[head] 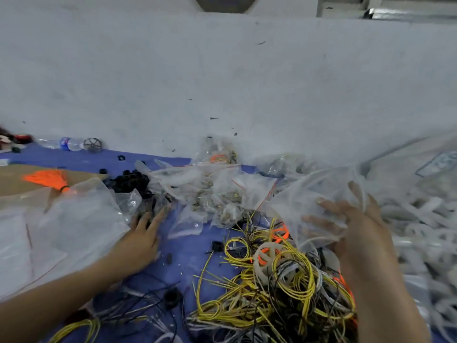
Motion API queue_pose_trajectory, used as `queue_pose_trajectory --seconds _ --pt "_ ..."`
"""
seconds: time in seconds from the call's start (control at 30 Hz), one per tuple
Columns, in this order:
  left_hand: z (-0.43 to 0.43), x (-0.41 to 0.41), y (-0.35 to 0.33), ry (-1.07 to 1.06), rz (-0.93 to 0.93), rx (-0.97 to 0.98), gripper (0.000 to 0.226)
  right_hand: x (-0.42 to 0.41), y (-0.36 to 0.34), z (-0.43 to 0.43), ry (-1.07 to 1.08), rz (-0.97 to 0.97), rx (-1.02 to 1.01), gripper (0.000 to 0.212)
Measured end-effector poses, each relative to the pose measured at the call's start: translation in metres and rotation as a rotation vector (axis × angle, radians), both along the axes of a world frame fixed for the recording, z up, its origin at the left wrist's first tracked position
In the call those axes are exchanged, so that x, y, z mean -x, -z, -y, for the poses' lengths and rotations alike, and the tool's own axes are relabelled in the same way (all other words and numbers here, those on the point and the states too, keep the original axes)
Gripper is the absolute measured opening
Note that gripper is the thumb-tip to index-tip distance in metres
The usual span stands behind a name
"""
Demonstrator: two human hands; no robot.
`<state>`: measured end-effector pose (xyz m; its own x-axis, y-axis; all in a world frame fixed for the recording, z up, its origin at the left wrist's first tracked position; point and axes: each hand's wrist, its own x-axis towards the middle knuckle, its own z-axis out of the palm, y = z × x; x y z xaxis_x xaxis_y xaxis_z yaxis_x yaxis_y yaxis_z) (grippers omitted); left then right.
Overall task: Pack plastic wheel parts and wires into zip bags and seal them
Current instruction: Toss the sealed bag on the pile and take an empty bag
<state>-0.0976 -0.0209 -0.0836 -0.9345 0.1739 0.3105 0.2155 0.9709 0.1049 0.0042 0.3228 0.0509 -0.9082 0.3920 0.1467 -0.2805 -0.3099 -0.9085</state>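
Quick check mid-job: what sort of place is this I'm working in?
Probably an informal packing station for small kit parts, set against a white wall: loose wires heaped on a blue mat, many zip bags, some filled, and a pile of black parts.

A blue-covered worktop (178,266) set against a white wall carries a spread of loose parts. A tangle of yellow, black and white wires (279,300) fills its near side, with a white plastic wheel part (265,268) lying on top of the tangle. Behind it lies a heap of clear zip bags (217,194), just beside a pile of black plastic parts (131,181). To the left, an orange wire bundle (45,178) rests on brown cardboard (12,181). A water bottle (64,144) lies on its side by a grey spoked wheel (92,144) at the wall. White strips (420,231) are heaped at right.
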Motion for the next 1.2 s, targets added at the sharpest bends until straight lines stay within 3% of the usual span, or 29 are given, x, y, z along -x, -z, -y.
queue_pose_trajectory --seconds 0.17,0.33,0.43,0.47,0.53,0.57,0.63,0.77,0.83,0.97,1.07,1.13,1.2 --pt "0.027 0.002 -0.003 -0.065 0.169 0.439 0.039 0.001 -0.002 0.006 -0.022 0.015 -0.049 0.058" --pt "0.005 0.009 -0.008 -0.107 0.074 0.198 0.05 0.003 0.001 0.017 -0.083 0.084 -0.164 0.056" --pt "-0.024 0.017 -0.012 -0.091 0.174 0.081 0.068 0.006 0.004 0.026 -0.103 0.088 -0.205 0.052" --pt "-0.034 0.017 -0.01 -0.093 0.197 0.126 0.065 0.007 0.004 0.029 -0.107 0.09 -0.229 0.051" --pt "-0.046 0.02 -0.01 -0.159 0.086 0.223 0.039 0.006 0.005 0.037 -0.134 0.085 -0.269 0.05" --pt "-0.05 0.018 -0.015 -0.217 0.027 0.174 0.027 0.006 0.007 0.041 -0.166 0.081 -0.271 0.049" --pt "-0.057 0.016 -0.032 -0.308 -0.019 -0.192 0.025 0.004 0.007 0.044 -0.213 0.083 -0.264 0.047" --pt "-0.08 -0.006 -0.103 -0.246 -0.03 -1.641 0.026 0.005 0.002 0.042 -0.179 0.074 -0.294 0.05" --pt "-0.095 -0.036 -0.136 -0.136 -0.041 -1.966 0.023 0.004 0.002 0.042 -0.163 0.075 -0.328 0.049" --pt "-0.112 -0.104 -0.184 0.277 -0.029 -2.213 0.034 0.003 0.007 0.041 -0.168 0.141 -0.404 0.055" --pt "-0.121 -0.142 -0.194 0.63 0.144 -2.228 0.019 0.002 0.008 0.042 -0.198 0.17 -0.476 0.059" --pt "-0.131 -0.146 -0.197 0.669 0.298 -2.172 0.02 0.006 0.009 0.045 -0.185 0.199 -0.533 0.057" --pt "-0.144 -0.138 -0.194 0.512 0.409 -1.935 0.024 0.013 0.009 0.048 -0.187 0.277 -0.559 0.048"
